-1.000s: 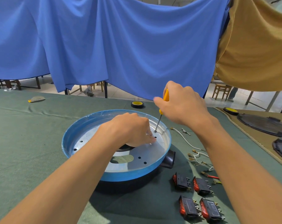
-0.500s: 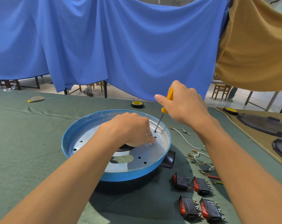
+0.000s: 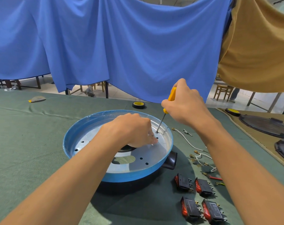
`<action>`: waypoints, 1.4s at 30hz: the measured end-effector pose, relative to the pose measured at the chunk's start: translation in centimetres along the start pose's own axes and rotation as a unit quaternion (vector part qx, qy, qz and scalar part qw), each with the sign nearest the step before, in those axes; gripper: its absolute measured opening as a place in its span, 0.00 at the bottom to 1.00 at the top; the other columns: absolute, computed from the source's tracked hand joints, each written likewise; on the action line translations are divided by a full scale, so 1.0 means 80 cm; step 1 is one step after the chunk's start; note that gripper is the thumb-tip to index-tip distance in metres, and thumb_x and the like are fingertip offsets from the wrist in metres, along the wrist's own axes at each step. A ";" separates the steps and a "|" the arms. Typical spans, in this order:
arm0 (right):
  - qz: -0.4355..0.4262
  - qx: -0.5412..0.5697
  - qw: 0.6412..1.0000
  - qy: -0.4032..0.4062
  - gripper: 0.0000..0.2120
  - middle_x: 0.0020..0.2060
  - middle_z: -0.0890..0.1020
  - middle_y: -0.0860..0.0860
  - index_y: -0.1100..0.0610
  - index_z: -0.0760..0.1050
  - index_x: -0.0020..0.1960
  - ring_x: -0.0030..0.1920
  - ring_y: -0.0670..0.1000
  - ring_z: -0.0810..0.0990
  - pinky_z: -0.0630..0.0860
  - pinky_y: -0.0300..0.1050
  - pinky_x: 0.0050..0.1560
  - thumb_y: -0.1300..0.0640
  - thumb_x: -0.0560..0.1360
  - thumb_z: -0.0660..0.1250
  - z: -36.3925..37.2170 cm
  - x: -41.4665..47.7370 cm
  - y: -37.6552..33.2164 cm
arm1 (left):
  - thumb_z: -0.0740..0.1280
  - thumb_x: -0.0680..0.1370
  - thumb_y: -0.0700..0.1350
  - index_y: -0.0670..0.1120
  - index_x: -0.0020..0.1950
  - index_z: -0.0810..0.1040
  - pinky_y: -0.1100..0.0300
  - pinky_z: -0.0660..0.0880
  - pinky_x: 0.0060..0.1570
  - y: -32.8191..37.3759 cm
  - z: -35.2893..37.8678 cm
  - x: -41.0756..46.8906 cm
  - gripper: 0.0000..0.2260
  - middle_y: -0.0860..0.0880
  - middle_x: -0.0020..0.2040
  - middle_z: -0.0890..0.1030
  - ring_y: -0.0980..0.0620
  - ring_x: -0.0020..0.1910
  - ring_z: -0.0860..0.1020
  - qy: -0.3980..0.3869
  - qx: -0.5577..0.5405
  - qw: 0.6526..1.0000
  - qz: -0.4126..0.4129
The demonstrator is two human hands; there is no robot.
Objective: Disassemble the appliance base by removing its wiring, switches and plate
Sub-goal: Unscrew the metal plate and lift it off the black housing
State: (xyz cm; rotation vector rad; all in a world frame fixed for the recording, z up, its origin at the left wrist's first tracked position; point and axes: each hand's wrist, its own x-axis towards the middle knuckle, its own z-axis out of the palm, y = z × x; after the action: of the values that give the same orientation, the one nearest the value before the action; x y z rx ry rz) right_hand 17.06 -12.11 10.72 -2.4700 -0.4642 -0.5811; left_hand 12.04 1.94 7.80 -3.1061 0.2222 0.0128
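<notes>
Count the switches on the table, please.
4 switches right of the base: far left, far right, near left, near right. The right arm may hide more.

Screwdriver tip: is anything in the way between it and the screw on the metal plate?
Nothing visible. The screwdriver, gripped by the right hand, has its tip on the screw near the far edge of the metal plate. The left hand rests on the plate just beside the screw without covering it.

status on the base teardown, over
Right hand grips screwdriver, tip on screw. Left hand presses on plate in base. Four switches, wires lie out on cloth. Nothing blocking.
</notes>
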 end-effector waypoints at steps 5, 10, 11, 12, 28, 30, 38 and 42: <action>-0.054 -0.011 0.997 0.046 0.16 0.35 0.70 0.50 0.52 0.60 0.59 0.42 0.61 0.73 0.67 0.50 0.40 0.56 0.75 0.62 0.011 -0.003 0.005 | 0.59 0.78 0.63 0.58 0.67 0.76 0.59 0.67 0.43 0.001 0.000 0.000 0.20 0.52 0.63 0.78 0.52 0.47 0.72 -0.003 0.002 1.000 0.000; -0.144 0.051 0.986 0.063 0.19 0.32 0.71 0.51 0.52 0.63 0.65 0.38 0.59 0.74 0.71 0.53 0.39 0.57 0.76 0.63 0.024 -0.002 0.012 | 0.60 0.78 0.63 0.58 0.67 0.76 0.59 0.70 0.45 0.000 0.000 0.001 0.20 0.52 0.63 0.78 0.51 0.50 0.74 -0.006 -0.001 1.000 0.001; -0.151 0.066 0.984 0.065 0.18 0.33 0.73 0.52 0.51 0.64 0.65 0.38 0.59 0.75 0.74 0.54 0.41 0.55 0.77 0.64 0.025 -0.002 0.012 | 0.60 0.78 0.63 0.58 0.66 0.77 0.58 0.70 0.45 0.000 0.000 0.001 0.20 0.52 0.63 0.78 0.51 0.51 0.74 -0.006 0.000 1.000 0.002; -0.152 0.084 0.982 0.070 0.17 0.35 0.75 0.53 0.50 0.65 0.64 0.39 0.58 0.76 0.75 0.54 0.42 0.52 0.77 0.65 0.026 -0.002 0.012 | 0.60 0.78 0.63 0.58 0.66 0.77 0.58 0.69 0.45 -0.001 -0.001 0.001 0.20 0.52 0.63 0.78 0.52 0.50 0.74 -0.005 0.000 1.000 0.002; -0.106 0.071 0.990 0.056 0.16 0.32 0.72 0.49 0.50 0.62 0.48 0.39 0.54 0.72 0.70 0.50 0.38 0.40 0.76 0.64 0.025 -0.002 0.011 | 0.60 0.78 0.63 0.58 0.66 0.77 0.58 0.67 0.44 0.001 -0.002 0.000 0.20 0.53 0.62 0.78 0.52 0.50 0.73 -0.004 -0.002 1.000 -0.005; -0.108 0.065 0.990 0.063 0.11 0.35 0.76 0.52 0.51 0.62 0.47 0.42 0.57 0.73 0.72 0.52 0.39 0.48 0.78 0.64 0.024 -0.002 0.010 | 0.60 0.78 0.63 0.58 0.66 0.77 0.59 0.68 0.43 0.001 -0.001 0.001 0.20 0.53 0.62 0.78 0.52 0.49 0.74 -0.003 -0.001 1.000 -0.005; -0.050 0.079 0.996 0.008 0.10 0.33 0.72 0.53 0.54 0.58 0.54 0.38 0.59 0.74 0.70 0.52 0.37 0.58 0.76 0.58 0.019 -0.002 0.007 | 0.60 0.79 0.62 0.57 0.66 0.77 0.62 0.66 0.38 0.000 0.000 0.001 0.19 0.53 0.62 0.79 0.53 0.47 0.73 -0.003 -0.005 1.000 -0.002; -0.054 -0.074 0.995 0.045 0.10 0.34 0.71 0.52 0.54 0.61 0.50 0.37 0.58 0.72 0.65 0.49 0.35 0.50 0.76 0.60 0.008 -0.002 0.007 | 0.60 0.78 0.62 0.58 0.66 0.77 0.64 0.65 0.36 0.000 0.001 0.001 0.19 0.53 0.63 0.78 0.54 0.47 0.72 -0.002 -0.003 1.000 0.001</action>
State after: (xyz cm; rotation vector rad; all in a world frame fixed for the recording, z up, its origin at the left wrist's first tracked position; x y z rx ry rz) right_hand 17.36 -12.17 9.91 -2.5561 -0.5398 -0.7930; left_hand 12.14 1.90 7.75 -3.1112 0.2258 0.0190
